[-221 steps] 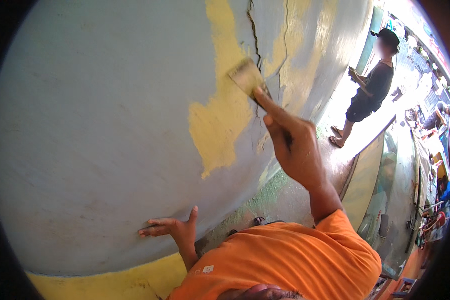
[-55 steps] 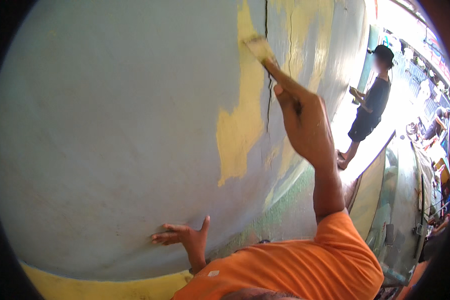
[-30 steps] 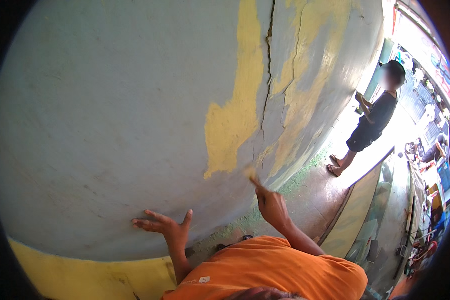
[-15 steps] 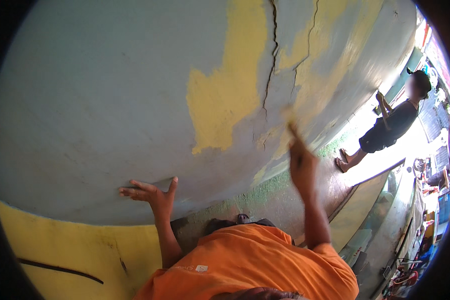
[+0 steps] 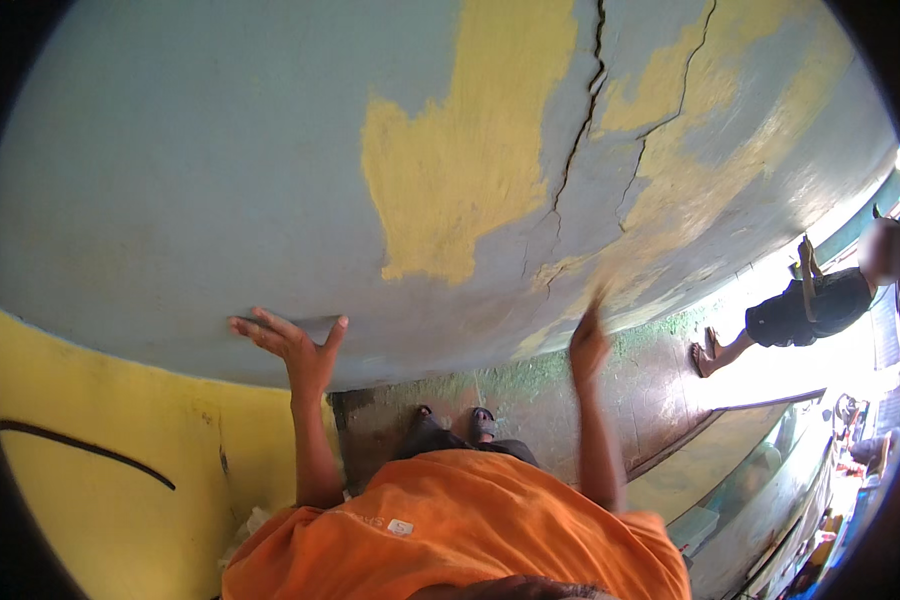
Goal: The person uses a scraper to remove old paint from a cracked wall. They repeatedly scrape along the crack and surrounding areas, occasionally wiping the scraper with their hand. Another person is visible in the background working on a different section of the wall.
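Grey wall (image 5: 200,180) occupies the upper area of the view, directly in front of the operator, its edges bowed by the lens. Yellow wall (image 5: 80,390) adjoins it at lower left. Tiled floor (image 5: 540,410) runs along the base, with greenish residue beside the grey wall. An orange shirt (image 5: 460,530) covers the operator's torso at bottom centre. At lower right stands a long, low case (image 5: 745,505) with glass-like panels; its contents cannot be made out. Another person (image 5: 820,305) in dark clothing stands at far right, near the grey wall. A broad yellow patch (image 5: 450,170) marks the grey surface. To its right, a long dark crack (image 5: 594,85) descends jaggedly; a thinner crack (image 5: 686,85) lies beyond it. A black cable (image 5: 90,447) curves across the yellow wall. Left hand (image 5: 298,350): fingers spread wide, fingertips against the lower part of the grey wall, thumb extended. Right hand (image 5: 588,350): fingers closed around a hand tool (image 5: 599,295), near the base of the grey wall. The tool's working end is blurred; whether it touches the surface cannot be determined.
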